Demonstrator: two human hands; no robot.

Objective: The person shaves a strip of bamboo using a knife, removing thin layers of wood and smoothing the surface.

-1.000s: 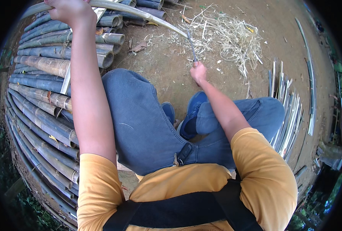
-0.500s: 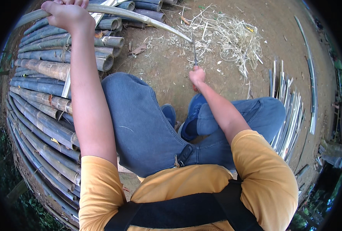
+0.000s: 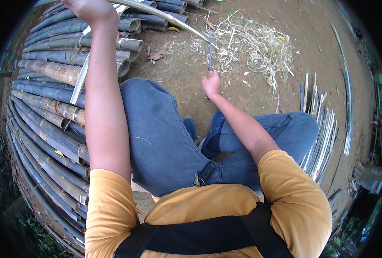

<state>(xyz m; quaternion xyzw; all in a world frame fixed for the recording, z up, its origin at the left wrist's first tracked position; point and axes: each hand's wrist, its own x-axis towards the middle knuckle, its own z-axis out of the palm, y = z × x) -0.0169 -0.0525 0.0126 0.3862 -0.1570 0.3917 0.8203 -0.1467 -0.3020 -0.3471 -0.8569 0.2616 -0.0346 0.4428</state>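
Observation:
At the upper left, my left hand (image 3: 92,10) is closed around a long pale bamboo strip (image 3: 167,18); the picture's top edge cuts off its fingers. The strip slopes down to the right and its end lies by the blade of a knife (image 3: 210,49). My right hand (image 3: 211,85) grips the knife's handle in front of my knees, with the narrow blade pointing away from me. The blade crosses the strip near its tip; whether they touch I cannot tell.
A large stack of bamboo poles (image 3: 49,71) lies along my left side. Pale shavings (image 3: 264,45) are heaped on the dirt ahead. A bundle of thin split strips (image 3: 322,133) rests by my right knee, with longer strips (image 3: 347,94) on the ground farther right.
My left hand has moved up and to the right, partly out of the picture. My right hand has shifted slightly left, and the knife's blade now reaches farther past the strip.

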